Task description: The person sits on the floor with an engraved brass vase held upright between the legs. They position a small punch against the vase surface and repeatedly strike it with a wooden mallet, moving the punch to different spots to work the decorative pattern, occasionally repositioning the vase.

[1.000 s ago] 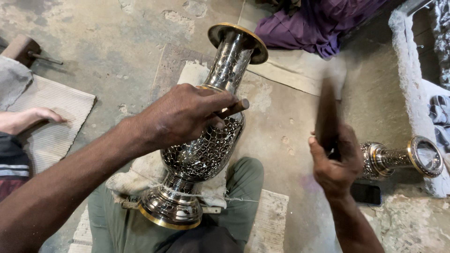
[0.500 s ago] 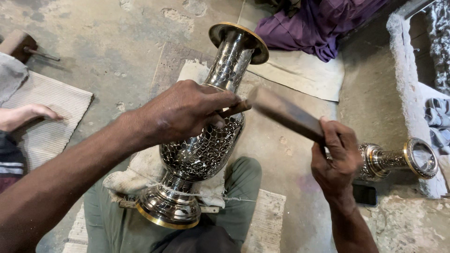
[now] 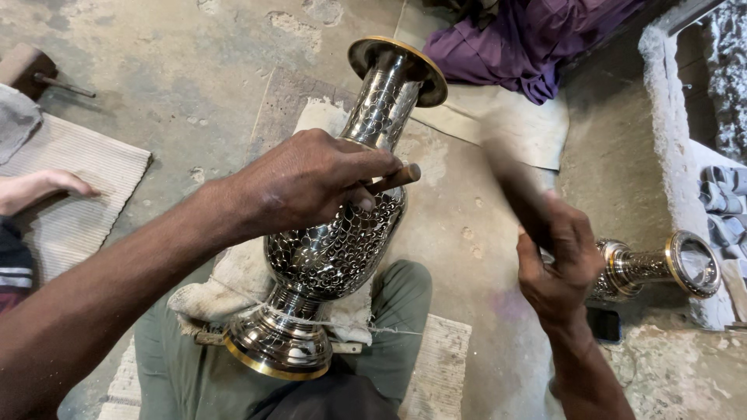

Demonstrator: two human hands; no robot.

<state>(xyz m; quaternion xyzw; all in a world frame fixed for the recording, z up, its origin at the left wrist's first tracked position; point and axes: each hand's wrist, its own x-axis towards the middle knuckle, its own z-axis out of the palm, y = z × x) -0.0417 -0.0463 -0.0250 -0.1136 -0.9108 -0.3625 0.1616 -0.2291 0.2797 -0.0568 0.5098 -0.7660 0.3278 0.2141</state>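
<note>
Left hand (image 3: pixel 311 183): fingers closed around a short rod-shaped tool (image 3: pixel 393 178), brown blunt end poking out past the thumb side. Tool tip hidden under the fingers; it sits against the shoulder of the large engraved metal vase (image 3: pixel 338 233), hand resting on the vase body.

Right hand (image 3: pixel 556 260): fist clamped on the handle of a hammer-like striker (image 3: pixel 517 190), badly motion-blurred. Striker angles up and inward from the fist toward the tool's exposed end, apart from it at this instant. Head shape cannot be made out.

Under the left grip: vase lies tilted across the person's lap, foot toward the body, flared gold-rimmed mouth pointing away. A dirty cloth pad (image 3: pixel 233 284) cushions it below the foot and belly, on green trousers (image 3: pixel 401 299).

Just behind the right fist: a second, smaller vase (image 3: pixel 661 268) lying on its side on the floor.

Farther out beyond the vase mouth: purple cloth (image 3: pixel 537 43) on the concrete. Far to the left-hand side: another person's hand (image 3: pixel 39 189) on a ribbed mat (image 3: pixel 85 183).
</note>
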